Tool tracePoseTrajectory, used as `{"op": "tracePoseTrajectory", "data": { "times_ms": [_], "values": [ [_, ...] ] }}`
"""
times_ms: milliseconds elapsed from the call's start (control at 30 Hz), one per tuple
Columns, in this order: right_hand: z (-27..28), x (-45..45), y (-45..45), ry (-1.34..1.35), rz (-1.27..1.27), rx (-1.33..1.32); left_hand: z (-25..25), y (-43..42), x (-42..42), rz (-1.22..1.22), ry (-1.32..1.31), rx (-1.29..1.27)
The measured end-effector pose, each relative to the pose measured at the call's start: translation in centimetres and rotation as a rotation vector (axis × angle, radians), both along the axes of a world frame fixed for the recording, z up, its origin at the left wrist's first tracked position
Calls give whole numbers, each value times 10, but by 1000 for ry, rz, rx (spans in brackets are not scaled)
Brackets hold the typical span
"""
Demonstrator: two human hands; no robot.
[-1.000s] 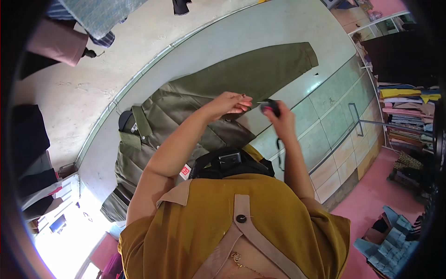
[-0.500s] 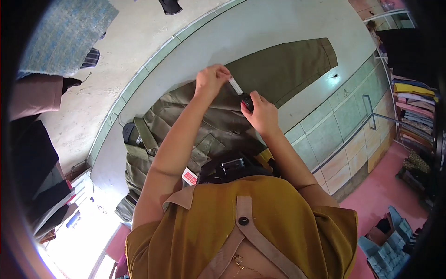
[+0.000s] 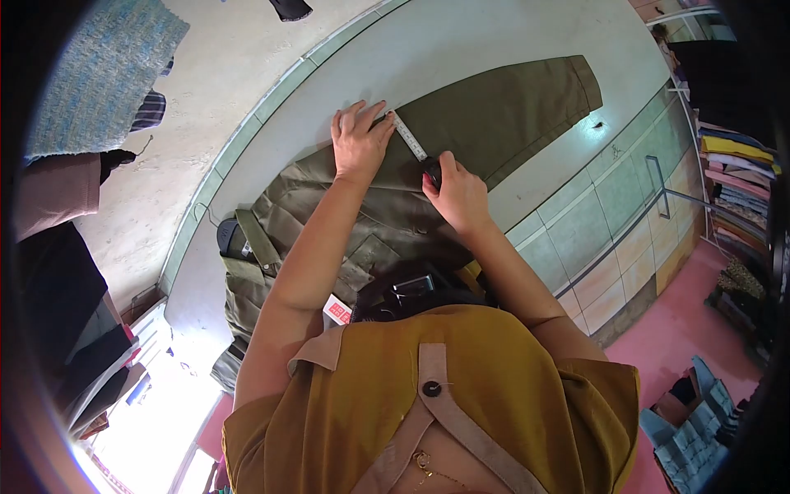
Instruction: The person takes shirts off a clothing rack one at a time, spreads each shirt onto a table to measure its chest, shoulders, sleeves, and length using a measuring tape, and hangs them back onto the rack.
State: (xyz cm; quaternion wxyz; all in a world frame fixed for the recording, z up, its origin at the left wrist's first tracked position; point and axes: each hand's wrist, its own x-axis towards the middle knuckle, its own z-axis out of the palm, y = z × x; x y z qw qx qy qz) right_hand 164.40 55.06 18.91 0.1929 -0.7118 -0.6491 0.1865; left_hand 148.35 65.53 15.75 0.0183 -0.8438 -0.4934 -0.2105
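An olive-green shirt [image 3: 494,111] lies spread on the pale counter [image 3: 362,66], one sleeve stretched to the upper right. Across the sleeve runs a short length of white measuring tape [image 3: 409,137]. My left hand [image 3: 360,144] is at the sleeve's upper edge, its fingers spread, with thumb and index finger at the tape's free end. The black tape case [image 3: 432,171] is gripped in my right hand [image 3: 459,196], near the sleeve's lower edge. The shirt's collar [image 3: 257,240] is at the left, on a hanger.
A white and red tag [image 3: 337,309] and a black bag [image 3: 395,298] are close to my body. Folded clothes [image 3: 736,177] are stacked on a shelf at the right. Other garments [image 3: 107,78] hang at the upper left. Light-blue items [image 3: 695,428] sit low on the right.
The tape has been drawn out of its case between my hands and lowered onto the sleeve. My left hand has moved up and left, and its fingers have spread.
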Motion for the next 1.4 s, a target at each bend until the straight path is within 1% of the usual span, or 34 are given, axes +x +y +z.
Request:
{"op": "tracePoseTrajectory", "data": {
  "times_ms": [33,100,200,333,500,667,833,900,1033,1100,1400],
  "values": [
    [-1,0,0,1,-1,1,0,-1,-3,-1,1,1],
    [-1,1,-3,-4,10,24,0,-4,-9,15,29,-169],
    [3,5,-12,-31,10,9,-4,-4,-12,4,18,-187],
    [6,14,-33,-71,-2,-23,-6,-3,-13,-4,16,-183],
    [2,23,-61,-58,-49,-53,-9,-3,-13,-10,-5,-136],
    [-2,29,-83,-54,-67,-28,-8,-3,-14,1,39,-185],
    [-8,32,-95,-23,-78,-24,-8,-3,-13,3,41,-182],
    [-10,32,-97,8,-85,42,-8,-3,-13,4,43,-185],
    [-15,33,-101,11,-89,60,-10,-3,-14,0,37,-172],
    [-17,33,-103,-10,-80,117,-10,-3,-14,-1,37,-168],
    [-26,35,-105,-4,-69,172,-9,-3,-13,1,33,-168]
  ]
}}
